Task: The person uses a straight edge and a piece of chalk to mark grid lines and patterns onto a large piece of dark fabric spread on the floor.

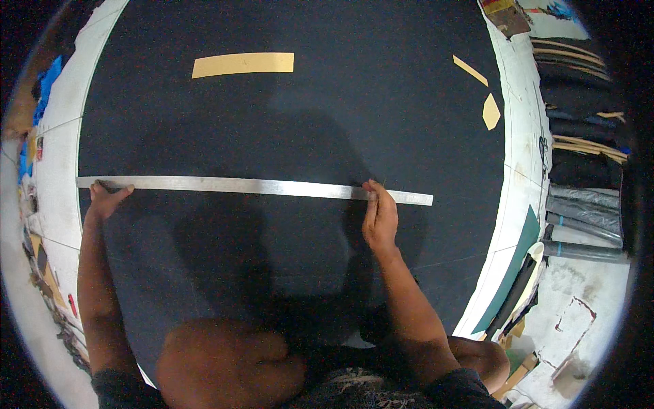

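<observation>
A dark cloth [286,123] covers most of the floor, spread flat. Across it lies a long steel ruler [252,185], running from the cloth's left edge to right of centre. The left hand [105,200] presses flat on the ruler's left end, fingers spread. The right hand [379,217] pins the ruler nearer its right end, fingertips pressed down on it, holding nothing else that I can tell. A tan strip [243,64] and two tan scraps [490,111] lie beyond. Likely risk: uneven pressure lets the ruler pivot or drags the cloth into a wrinkle, skewing the line.
</observation>
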Motion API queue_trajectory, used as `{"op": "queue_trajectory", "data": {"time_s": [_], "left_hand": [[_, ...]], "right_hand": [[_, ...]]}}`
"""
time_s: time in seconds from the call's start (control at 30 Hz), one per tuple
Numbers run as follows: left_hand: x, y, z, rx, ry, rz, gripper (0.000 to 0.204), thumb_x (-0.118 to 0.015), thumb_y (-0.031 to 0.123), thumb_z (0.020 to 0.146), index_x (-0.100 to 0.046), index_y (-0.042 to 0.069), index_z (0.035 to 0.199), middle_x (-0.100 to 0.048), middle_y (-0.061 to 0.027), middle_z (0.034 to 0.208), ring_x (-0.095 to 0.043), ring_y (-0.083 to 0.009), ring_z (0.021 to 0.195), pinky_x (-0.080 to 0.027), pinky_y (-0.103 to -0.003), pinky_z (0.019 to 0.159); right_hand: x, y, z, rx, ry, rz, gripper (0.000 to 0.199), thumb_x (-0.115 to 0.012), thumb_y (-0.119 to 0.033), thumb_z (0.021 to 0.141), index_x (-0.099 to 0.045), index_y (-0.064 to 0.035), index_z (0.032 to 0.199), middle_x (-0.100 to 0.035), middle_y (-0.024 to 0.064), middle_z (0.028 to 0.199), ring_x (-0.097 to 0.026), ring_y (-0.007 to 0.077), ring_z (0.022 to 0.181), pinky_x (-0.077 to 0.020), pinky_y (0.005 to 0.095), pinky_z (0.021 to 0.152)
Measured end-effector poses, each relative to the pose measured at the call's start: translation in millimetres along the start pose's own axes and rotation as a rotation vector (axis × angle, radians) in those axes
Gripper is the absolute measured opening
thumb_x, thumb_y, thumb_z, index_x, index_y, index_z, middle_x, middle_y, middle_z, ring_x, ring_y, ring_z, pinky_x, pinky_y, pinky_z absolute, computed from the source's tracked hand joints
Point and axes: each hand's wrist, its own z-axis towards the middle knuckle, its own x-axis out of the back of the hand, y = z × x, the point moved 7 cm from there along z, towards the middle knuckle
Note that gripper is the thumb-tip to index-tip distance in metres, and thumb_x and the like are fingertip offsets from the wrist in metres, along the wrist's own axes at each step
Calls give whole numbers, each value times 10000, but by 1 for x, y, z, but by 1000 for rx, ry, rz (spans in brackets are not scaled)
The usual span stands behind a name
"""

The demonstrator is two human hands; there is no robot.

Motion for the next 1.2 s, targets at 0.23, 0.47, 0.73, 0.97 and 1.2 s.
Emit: {"op": "queue_trajectory", "data": {"time_s": [0.23, 0.47, 0.73, 0.97, 1.2], "left_hand": [[-9, 11, -6, 15, 21, 12, 1547, -805, 771, 579, -11, -166, 1520, -37, -332, 1625, -96, -410, 1533, -204, -463, 1238], [-12, 4, -4, 28, 16, 5, 1541, -780, 789, 597, 4, -159, 1526, -3, -331, 1630, -51, -410, 1539, -162, -467, 1246], [-8, 8, -6, 15, 16, -10, 1546, -791, 778, 597, 14, -163, 1523, -7, -348, 1621, -54, -412, 1537, -168, -474, 1243], [-7, 8, -5, -7, -10, 9, 1550, -778, 791, 599, 26, -157, 1525, 10, -344, 1624, -35, -407, 1541, -145, -463, 1248], [-10, 10, -7, 18, -13, -14, 1554, -771, 801, 590, 23, -147, 1531, -1, -331, 1630, -35, -412, 1541, -145, -462, 1247]], "right_hand": [[-7, 8, -22, 193, -25, -189, 207, -700, -43, 896, -657, -50, 1098, -669, 119, 1270, -574, 343, 1255, -415, 479, 1054], [-18, 19, -29, 193, -9, -222, 196, -702, -53, 897, -657, -56, 1088, -649, 111, 1313, -566, 322, 1282, -385, 503, 1106], [-20, 21, -29, 146, -22, -228, 181, -679, -72, 923, -653, -56, 1101, -640, 108, 1333, -546, 320, 1314, -358, 517, 1133], [-20, 20, -28, 136, -36, -208, 181, -679, -72, 922, -653, -62, 1100, -635, 109, 1338, -539, 322, 1322, -357, 517, 1136], [-19, 19, -29, 159, -10, -229, 198, -677, -59, 916, -648, -57, 1112, -644, 115, 1321, -550, 326, 1305, -358, 512, 1136]]}}
